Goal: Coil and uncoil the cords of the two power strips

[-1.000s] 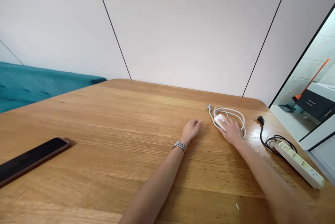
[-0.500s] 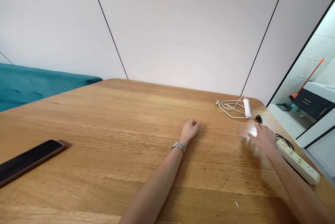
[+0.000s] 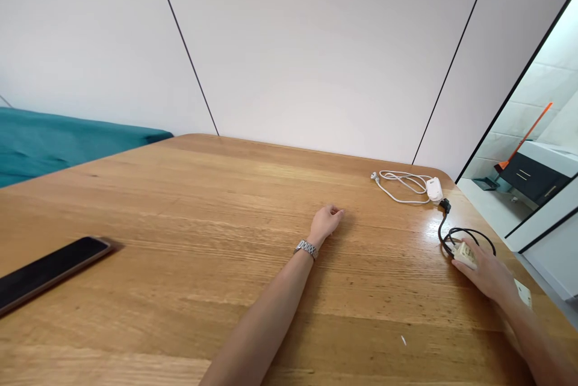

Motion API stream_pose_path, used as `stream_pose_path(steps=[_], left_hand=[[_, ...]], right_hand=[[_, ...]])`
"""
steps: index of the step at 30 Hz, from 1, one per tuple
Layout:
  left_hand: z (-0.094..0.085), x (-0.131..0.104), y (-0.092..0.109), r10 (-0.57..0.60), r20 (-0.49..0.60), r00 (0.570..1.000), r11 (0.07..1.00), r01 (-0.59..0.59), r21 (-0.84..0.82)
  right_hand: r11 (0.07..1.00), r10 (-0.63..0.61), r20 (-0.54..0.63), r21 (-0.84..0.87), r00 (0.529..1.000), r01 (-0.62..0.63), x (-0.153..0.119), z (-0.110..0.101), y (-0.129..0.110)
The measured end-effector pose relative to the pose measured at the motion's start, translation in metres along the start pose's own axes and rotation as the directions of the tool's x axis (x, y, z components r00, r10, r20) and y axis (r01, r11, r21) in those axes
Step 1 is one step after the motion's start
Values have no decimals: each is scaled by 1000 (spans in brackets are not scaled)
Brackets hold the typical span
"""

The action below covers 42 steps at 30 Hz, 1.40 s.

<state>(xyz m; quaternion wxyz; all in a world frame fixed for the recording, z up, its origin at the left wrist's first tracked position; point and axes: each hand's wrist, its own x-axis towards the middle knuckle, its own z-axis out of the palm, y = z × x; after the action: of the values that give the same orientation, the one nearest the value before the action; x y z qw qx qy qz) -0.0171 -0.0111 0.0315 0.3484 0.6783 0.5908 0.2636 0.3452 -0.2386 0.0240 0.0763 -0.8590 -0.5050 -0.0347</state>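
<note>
Right side of table [image 3: 271,193]: your right hand [image 3: 490,274] lies across the cream strip [image 3: 465,255], thumb on its left side, fingers over the top, part-closed around it. Strip's long axis runs far-left to near-right, roughly in line with your right forearm; 1 end shows past the thumb, the other from under the wrist.

Black cord [image 3: 461,229] loops at the far end; its plug [image 3: 445,206] sits farther off, just beside the white strip [image 3: 434,189] and its white cord [image 3: 403,201].

Of your 2 hands, the right is nearer, in contact. Left hand [image 3: 325,222]: well left of the strip, resting, fingers loosely curled; can't tell if the palm holds anything. 1 phone [image 3: 54,268], far left of both.
</note>
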Motion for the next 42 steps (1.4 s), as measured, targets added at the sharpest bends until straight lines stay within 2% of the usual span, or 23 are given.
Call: stream_pose_path(steps=[7,15,18,21,24,27,30,33,35,37,40,42], left_hand=[[-2,-15,-1,29,19,999,1000,-29,-2],[-8,-53,-11,119,99,988,990,-126,65],[-11,-58,-10,130,60,990,981,-137,136],[-18,-61,-7,106,10,994,961,-106,254],[-25,-63,-4,81,9,997,917,-79,391],[-27,-65,-2,94,26,995,889,-95,448],[-24,-66,-4,116,32,993,874,-118,471],[-20,-64,-7,112,-5,994,876,-96,472],[-19,-61,-10,99,-63,993,888,-59,457],[-20,-57,-14,81,-143,986,919,-18,394],[-24,-49,-20,-24,-238,971,999,34,36],[-27,-44,-22,-112,-220,969,973,62,-224]], right_hand=[[975,-216,20,55,976,215,-31,-1,-62],[846,-522,71,171,850,505,-65,-8,-162],[781,-612,76,214,787,586,-78,-12,-191],[693,-709,94,277,699,666,-89,-15,-207],[584,-804,109,330,585,742,-95,-16,-210],[485,-870,107,358,481,798,-99,-15,-209],[433,-897,92,372,431,821,-101,-13,-207],[444,-885,39,372,464,815,-99,-11,-203],[490,-848,-19,354,530,796,-92,-10,-197],[573,-772,-95,322,628,753,-81,-9,-186],[745,-573,-207,271,793,609,-58,-6,-162],[850,-434,-216,223,875,477,-42,-3,-143]])
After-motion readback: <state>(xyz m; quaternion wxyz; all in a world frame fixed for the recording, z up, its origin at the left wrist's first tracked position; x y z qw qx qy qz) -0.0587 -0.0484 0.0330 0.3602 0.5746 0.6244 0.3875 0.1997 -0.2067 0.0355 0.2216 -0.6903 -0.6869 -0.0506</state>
